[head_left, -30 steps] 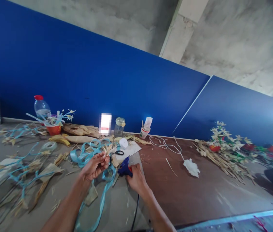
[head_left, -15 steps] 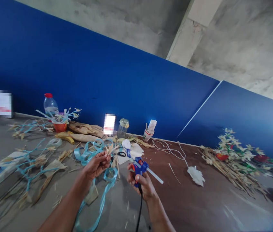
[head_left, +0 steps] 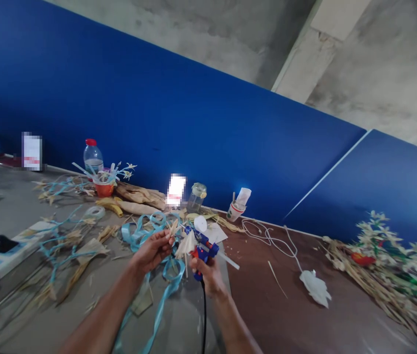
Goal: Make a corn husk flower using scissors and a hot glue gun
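My left hand (head_left: 156, 250) is closed, pinching a small pale dried-husk petal piece (head_left: 173, 227) between thumb and fingertips. In my right hand (head_left: 208, 270) is a blue glue gun (head_left: 204, 247), gripped by its handle. A clear glue stick (head_left: 229, 261) sticks out of its back, and a black cord hangs below. The nozzle points left, close beside the petal piece; whether they touch I cannot tell. Pale crumpled material (head_left: 185, 245) hangs at the gun's front. Behind and below the hands lie coils of light blue ribbon (head_left: 145, 228).
Blue-stemmed husk flowers (head_left: 64, 255) and a power strip (head_left: 13, 250) lie left. Along the blue partition stand a bottle (head_left: 93, 157), a red cup (head_left: 104, 189), a jar (head_left: 197, 197) and a paper cup (head_left: 235, 211). White cable (head_left: 263, 233) and a flower bunch (head_left: 378, 246) are right.
My right hand has brought the glue gun left and slightly up, nearer the petal piece in my left hand. The view has turned a little to the left.
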`<state>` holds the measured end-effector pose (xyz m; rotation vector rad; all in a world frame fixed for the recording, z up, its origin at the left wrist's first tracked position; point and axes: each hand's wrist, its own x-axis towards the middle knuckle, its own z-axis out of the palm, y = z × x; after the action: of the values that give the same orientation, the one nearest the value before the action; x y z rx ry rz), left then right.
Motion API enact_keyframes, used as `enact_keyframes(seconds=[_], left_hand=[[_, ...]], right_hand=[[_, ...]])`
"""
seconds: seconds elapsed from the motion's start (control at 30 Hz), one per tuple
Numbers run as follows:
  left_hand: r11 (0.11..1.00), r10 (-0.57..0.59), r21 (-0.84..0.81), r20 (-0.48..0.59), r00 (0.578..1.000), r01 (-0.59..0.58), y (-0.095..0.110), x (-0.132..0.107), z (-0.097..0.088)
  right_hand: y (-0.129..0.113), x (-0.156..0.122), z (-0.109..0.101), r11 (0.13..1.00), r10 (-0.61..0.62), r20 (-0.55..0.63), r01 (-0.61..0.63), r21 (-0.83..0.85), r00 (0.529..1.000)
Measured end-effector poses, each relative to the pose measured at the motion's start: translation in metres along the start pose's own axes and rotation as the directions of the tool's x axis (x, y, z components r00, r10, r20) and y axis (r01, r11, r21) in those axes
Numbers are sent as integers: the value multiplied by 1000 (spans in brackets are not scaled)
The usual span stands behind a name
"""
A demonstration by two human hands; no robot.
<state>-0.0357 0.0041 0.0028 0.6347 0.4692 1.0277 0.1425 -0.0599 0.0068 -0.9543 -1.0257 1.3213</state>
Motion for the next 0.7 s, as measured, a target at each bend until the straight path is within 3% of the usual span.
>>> enact_keyframes(seconds=[0.17, 0.33, 0.57, 0.7], left_hand=[[998, 32, 47, -77, 997, -29, -4, 3, 3], [999, 39, 35, -57, 998, -37, -3, 3, 4], [998, 37, 54, -65, 997, -34, -3, 3, 3], [998, 35, 55, -63, 997, -32, -3, 4, 2]], right_hand=[[24, -1, -13, 995, 21, -29, -24, -99, 999], [21, -5, -20, 984, 24, -29, -29, -173, 999], [7, -7, -15, 946, -163, 81, 179, -272, 983], [-1, -8, -11, 915, -190, 144, 228, -333, 971]])
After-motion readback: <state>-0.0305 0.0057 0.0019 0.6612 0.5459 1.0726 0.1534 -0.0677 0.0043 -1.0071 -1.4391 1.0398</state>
